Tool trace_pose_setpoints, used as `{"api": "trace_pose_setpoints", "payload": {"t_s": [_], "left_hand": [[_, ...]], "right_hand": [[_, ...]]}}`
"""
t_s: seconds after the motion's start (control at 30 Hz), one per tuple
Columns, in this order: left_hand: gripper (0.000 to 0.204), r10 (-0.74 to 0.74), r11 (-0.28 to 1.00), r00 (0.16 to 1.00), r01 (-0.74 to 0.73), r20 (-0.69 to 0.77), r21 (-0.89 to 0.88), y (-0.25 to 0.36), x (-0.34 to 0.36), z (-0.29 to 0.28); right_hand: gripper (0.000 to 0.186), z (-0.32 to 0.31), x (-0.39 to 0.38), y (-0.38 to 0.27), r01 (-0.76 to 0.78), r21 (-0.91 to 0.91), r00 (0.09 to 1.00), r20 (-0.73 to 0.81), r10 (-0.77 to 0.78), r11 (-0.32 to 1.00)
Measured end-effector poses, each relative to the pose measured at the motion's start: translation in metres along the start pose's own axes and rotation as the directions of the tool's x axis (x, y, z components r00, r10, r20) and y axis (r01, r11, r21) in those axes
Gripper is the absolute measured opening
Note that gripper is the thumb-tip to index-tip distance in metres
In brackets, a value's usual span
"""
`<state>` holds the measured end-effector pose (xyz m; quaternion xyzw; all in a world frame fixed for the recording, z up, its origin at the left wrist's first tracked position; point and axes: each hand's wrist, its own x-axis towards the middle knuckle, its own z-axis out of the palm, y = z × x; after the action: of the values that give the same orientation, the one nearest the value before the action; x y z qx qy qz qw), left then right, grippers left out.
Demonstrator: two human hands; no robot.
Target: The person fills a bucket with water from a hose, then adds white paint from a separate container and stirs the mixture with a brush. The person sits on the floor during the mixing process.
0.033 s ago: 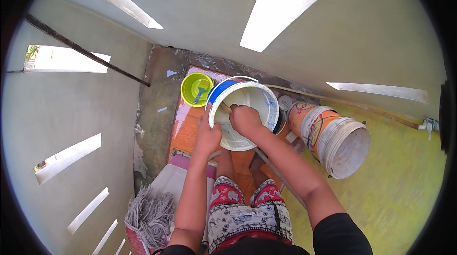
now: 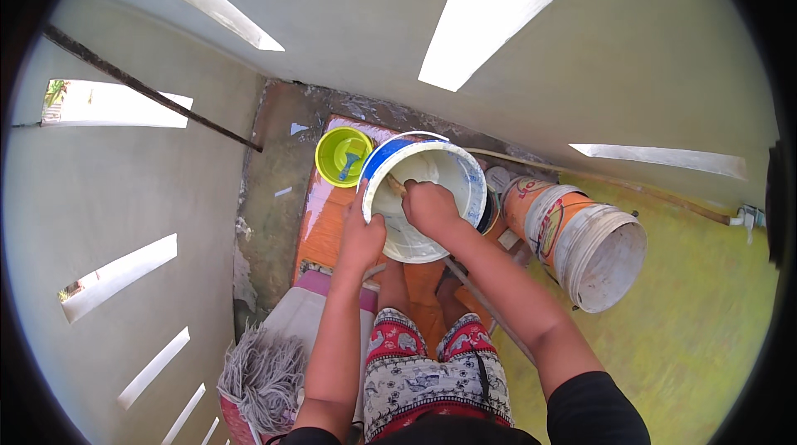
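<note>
A white bucket (image 2: 419, 244) with a blue band is tilted toward me, and whitish stuff coats its inside. My left hand (image 2: 364, 236) is closed over the bucket's left rim, the thumb on the inside. Inside the bucket's mouth, my right hand (image 2: 430, 206) is wrapped around a brown stick-like piece (image 2: 396, 186); its far end is hard to make out. Just left of the bucket stands a small yellow-green pail (image 2: 325, 164) with a blue-grey brush (image 2: 349, 164) in it.
Paint-smeared orange board (image 2: 328, 225) lies underfoot. At right, large orange-and-white buckets (image 2: 544, 217) lean with the open end toward me. A hose (image 2: 656, 193) runs along the wall to a tap (image 2: 750, 218). A grey string mop (image 2: 264, 370) is at lower left.
My right hand has shifted very slightly to the right inside the bucket. My left hand and the bucket hold almost the same place.
</note>
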<state>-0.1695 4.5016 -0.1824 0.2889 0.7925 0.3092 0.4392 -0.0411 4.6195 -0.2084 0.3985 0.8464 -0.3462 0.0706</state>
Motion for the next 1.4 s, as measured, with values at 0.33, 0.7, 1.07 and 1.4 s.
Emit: {"api": "trace_pose_setpoints", "payload": {"t_s": [0.33, 0.7, 1.07, 1.4], "left_hand": [[0.058, 0.051, 0.971, 0.999, -0.049, 0.003, -0.233, 0.008, 0.007, -0.009], [0.048, 0.041, 0.993, 0.997, -0.048, -0.066, -0.109, 0.007, 0.008, 0.001], [0.061, 0.097, 0.99, 0.995, -0.099, -0.032, -0.101, 0.004, 0.014, -0.006], [0.073, -0.042, 0.995, 0.999, 0.039, 0.028, 0.092, 0.014, 0.005, 0.0]], "right_hand": [[0.018, -0.007, -0.012, 0.039, -0.032, -0.175, 0.999, -0.011, 0.031, 0.984], [0.019, -0.001, 0.005, -0.009, 0.038, -0.042, 0.999, -0.008, -0.038, 0.998], [0.02, -0.017, -0.018, 0.017, 0.012, -0.182, 0.984, 0.179, 0.021, 0.983], [0.017, -0.021, 0.029, 0.012, 0.003, -0.106, 0.99, -0.137, -0.018, 0.994]]}}
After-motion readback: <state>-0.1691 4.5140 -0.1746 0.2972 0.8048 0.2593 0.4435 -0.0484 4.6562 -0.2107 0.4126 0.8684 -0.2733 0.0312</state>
